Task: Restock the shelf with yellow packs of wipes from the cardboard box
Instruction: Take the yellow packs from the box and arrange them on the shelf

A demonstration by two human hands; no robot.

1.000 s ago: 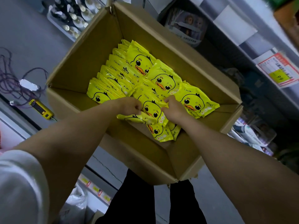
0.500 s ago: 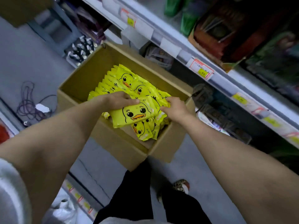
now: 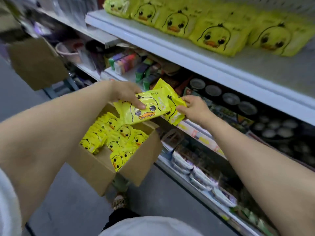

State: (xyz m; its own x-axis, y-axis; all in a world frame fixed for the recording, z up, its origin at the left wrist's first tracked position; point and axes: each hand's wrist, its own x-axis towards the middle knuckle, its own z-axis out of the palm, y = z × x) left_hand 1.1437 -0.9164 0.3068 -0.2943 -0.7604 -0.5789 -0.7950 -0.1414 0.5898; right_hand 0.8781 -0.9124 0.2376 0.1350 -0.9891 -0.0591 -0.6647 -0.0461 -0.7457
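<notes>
A small stack of yellow wipe packs [image 3: 153,108] with a duck face is held in the air above the cardboard box [image 3: 95,169]. My left hand [image 3: 126,93] grips the stack's left end, thumb on the duck face. My right hand [image 3: 192,108] pinches its right end. The box stands open on the floor below, with several more yellow packs [image 3: 119,137] inside. On the white top shelf [image 3: 196,60] at the upper right, a row of the same yellow packs [image 3: 214,34] lies along the shelf.
Lower shelves [image 3: 201,137] to the right hold dark round lidded containers, colourful small boxes and wrapped goods. Another cardboard box [image 3: 35,63] stands at the left further down the aisle. Grey floor lies around the box; my patterned shoe [image 3: 119,201] shows below it.
Both hands have lifted the packs out of the box and up toward the shelves. My view has risen from the box to the shelf with the yellow packs.
</notes>
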